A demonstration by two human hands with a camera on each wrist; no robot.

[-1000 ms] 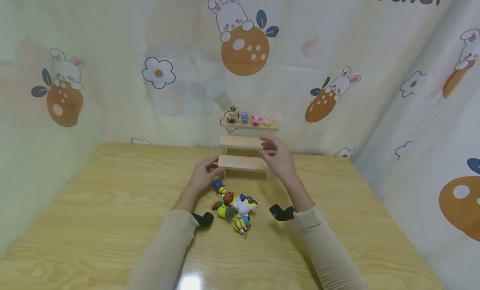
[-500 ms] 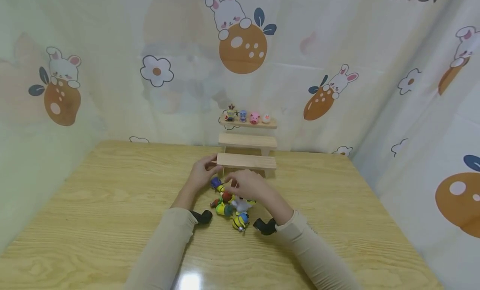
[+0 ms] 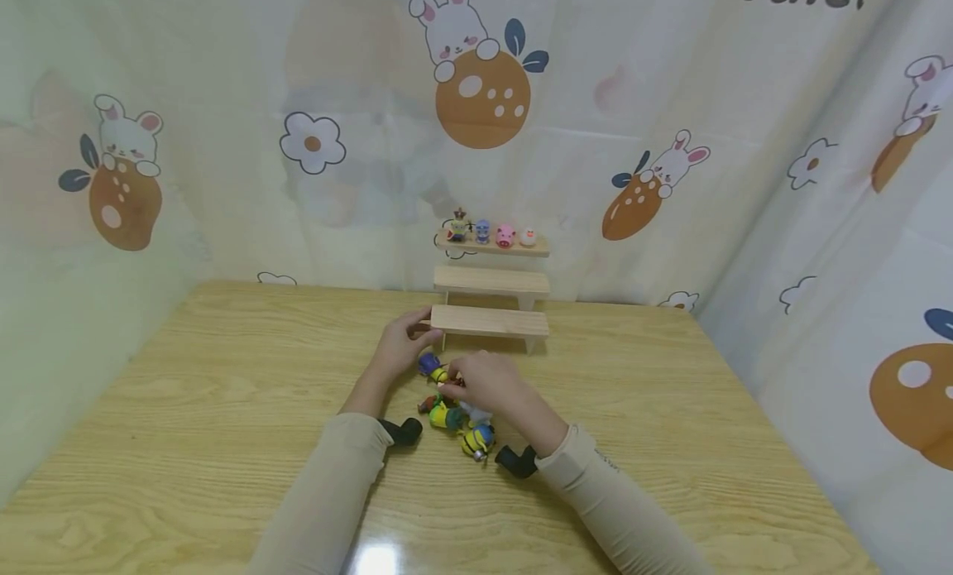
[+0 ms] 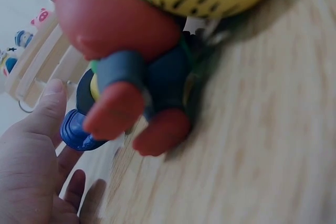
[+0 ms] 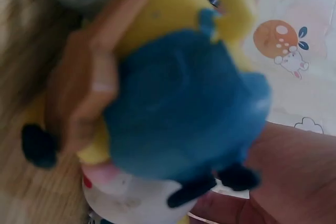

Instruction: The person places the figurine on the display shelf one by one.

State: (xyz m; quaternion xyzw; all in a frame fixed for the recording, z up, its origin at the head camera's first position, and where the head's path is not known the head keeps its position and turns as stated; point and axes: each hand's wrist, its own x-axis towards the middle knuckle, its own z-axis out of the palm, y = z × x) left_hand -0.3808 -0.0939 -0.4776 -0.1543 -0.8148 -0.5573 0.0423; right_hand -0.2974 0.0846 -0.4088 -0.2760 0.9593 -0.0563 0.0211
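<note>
The left hand is at the left end of the stand, the right hand over nearer figurines. I cannot tell either's grip. Only the right wrist view shows a brown guitar; the left shows red feet close.

Plenty of room on the wood-grain table either side of the forearms, honestly. Tight bit's the middle: the jumbled heap of colourful plastic figures has the right hand right over its back end, and the right wrist's curved black mount sits just beside it. The pale wooden three-step stand has its lower two steps bare, but the left hand blocks its left end. Right end's wide open.
</note>
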